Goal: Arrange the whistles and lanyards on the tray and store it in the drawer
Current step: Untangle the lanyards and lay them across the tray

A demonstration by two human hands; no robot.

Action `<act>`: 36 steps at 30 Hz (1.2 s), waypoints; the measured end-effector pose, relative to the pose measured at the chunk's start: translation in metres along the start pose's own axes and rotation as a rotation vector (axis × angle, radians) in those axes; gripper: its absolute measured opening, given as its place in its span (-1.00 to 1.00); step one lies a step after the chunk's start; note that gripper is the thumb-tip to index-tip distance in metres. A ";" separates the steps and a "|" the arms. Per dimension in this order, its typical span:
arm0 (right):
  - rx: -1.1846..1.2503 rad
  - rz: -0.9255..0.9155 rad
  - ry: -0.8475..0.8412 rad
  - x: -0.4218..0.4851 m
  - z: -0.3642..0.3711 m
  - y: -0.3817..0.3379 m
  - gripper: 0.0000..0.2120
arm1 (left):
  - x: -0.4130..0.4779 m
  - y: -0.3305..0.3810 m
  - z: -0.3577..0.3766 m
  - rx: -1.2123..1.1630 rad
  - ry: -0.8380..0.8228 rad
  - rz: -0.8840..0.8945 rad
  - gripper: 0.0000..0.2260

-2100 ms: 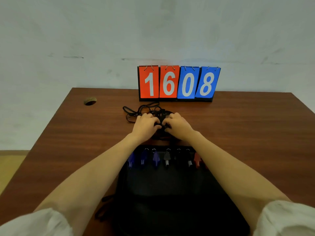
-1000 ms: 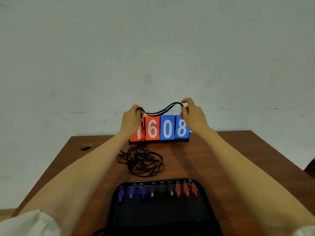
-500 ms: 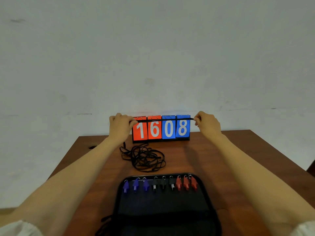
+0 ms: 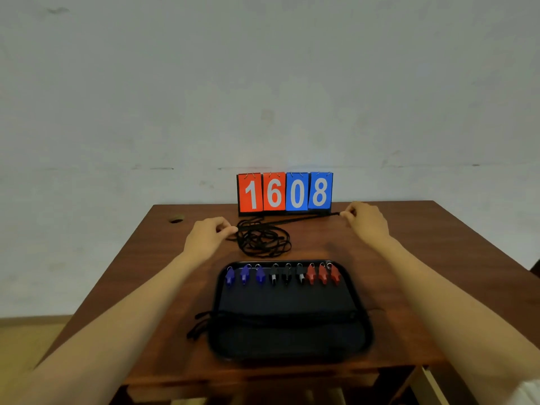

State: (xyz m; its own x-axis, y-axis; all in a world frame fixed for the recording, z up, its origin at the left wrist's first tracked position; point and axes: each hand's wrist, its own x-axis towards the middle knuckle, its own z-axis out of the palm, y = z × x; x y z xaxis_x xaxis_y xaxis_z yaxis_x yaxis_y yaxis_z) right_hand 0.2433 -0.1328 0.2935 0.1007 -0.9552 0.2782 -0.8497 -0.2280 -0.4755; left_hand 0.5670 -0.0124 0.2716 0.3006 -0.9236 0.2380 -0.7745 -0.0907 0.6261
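A black tray point(image 4: 362, 331) lies at the near middle of the wooden table point(image 4: 423, 258). Along its far edge sits a row of whistles point(image 4: 282, 275): three blue, three black, three red. Black lanyards cross the tray's middle point(image 4: 280, 317), with ends hanging over its left rim. A tangled pile of black lanyards point(image 4: 263, 239) lies beyond the tray. One black lanyard point(image 4: 295, 220) is stretched low over the table between my hands. My left hand point(image 4: 209, 236) pinches its left end beside the pile, and my right hand point(image 4: 366, 220) pinches its right end.
A flip scoreboard point(image 4: 285, 192) reading 1608 stands at the table's far edge against a pale wall. A round cable hole point(image 4: 176, 220) sits at the far left corner. The table's near edge is just below the tray.
Both hands have come down from scoreboard-top height to just above the table, still holding the lanyard stretched; the right end now sits farther back than the left.
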 end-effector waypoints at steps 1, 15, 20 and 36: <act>0.014 0.002 -0.006 -0.006 0.002 0.002 -0.81 | -0.008 -0.001 0.002 -0.023 -0.008 0.005 -0.86; 0.064 0.036 -0.268 -0.092 0.035 0.043 -0.84 | -0.088 -0.013 0.047 -0.075 -0.250 -0.122 -0.88; -0.073 0.015 -0.373 -0.108 0.041 0.065 -0.84 | -0.103 -0.020 0.055 -0.097 -0.236 -0.156 -0.84; -0.281 -0.055 -0.411 -0.127 0.050 0.090 -0.85 | -0.113 -0.040 0.081 0.231 -0.324 0.031 -0.78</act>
State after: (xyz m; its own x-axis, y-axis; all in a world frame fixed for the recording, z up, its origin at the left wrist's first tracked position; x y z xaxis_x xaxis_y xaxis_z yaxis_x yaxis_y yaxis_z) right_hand 0.1796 -0.0412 0.1740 0.2968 -0.9514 -0.0820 -0.9384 -0.2746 -0.2100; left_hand 0.5194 0.0657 0.1597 0.1127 -0.9935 -0.0150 -0.8965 -0.1082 0.4297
